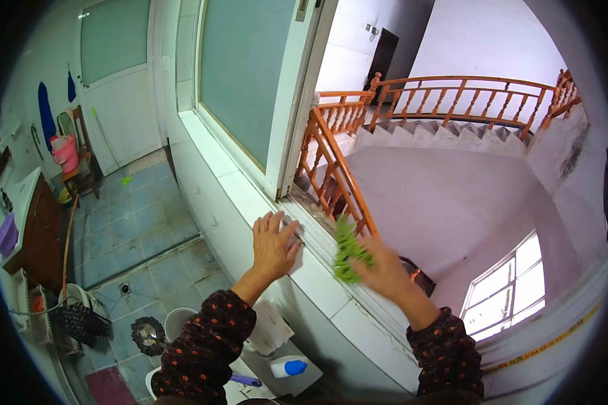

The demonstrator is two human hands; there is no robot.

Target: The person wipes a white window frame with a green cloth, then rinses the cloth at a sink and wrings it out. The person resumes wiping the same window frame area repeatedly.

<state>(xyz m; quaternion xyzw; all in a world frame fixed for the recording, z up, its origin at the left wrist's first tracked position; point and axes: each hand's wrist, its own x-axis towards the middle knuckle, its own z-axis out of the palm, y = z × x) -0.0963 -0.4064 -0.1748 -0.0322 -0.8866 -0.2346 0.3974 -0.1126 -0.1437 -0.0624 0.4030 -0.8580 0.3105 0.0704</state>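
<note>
My left hand (271,248) rests on the white tiled sill (233,185), its fingers spread beside the lower corner of the sliding window frame (277,169). To its right, my right hand (387,271) grips a bright green, shaggy cleaning cloth (348,251) over the window track. Motion blurs this hand and the cloth a little, and the fingertips behind the cloth are hidden. A frosted pane (244,74) fills the window's left part, and its right part stands open.
Beyond the opening are an orange wooden railing (466,84) and a stairwell. Below the sill stand a white bottle with a blue cap (289,366) and a white bucket (180,322). Farther left are a washbasin cabinet (37,233) and a chair holding a pink bag (65,154).
</note>
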